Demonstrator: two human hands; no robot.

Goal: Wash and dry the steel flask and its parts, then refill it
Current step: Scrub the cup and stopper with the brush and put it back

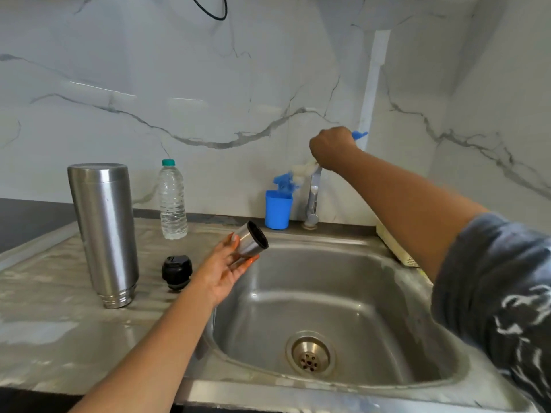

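The steel flask body (pixel 104 234) stands upside down on the drainboard at the left. Its black stopper (pixel 176 271) sits on the drainboard beside it. My left hand (pixel 222 271) holds the flask's steel cup lid (pixel 253 239) tilted above the sink's left edge, its dark inside facing right. My right hand (pixel 331 147) is raised near the wall and grips the blue handle of a bottle brush (pixel 359 135). The brush's white foamy head (pixel 302 168) hangs blurred above a blue holder cup (pixel 278 208).
A steel sink (pixel 387 293) with a drain strainer (pixel 310 354) fills the lower right. A chrome tap (pixel 313 201) stands behind it. A clear plastic water bottle (pixel 172 201) stands by the marble wall. A yellow sponge (pixel 396 248) lies on the sink's right rim.
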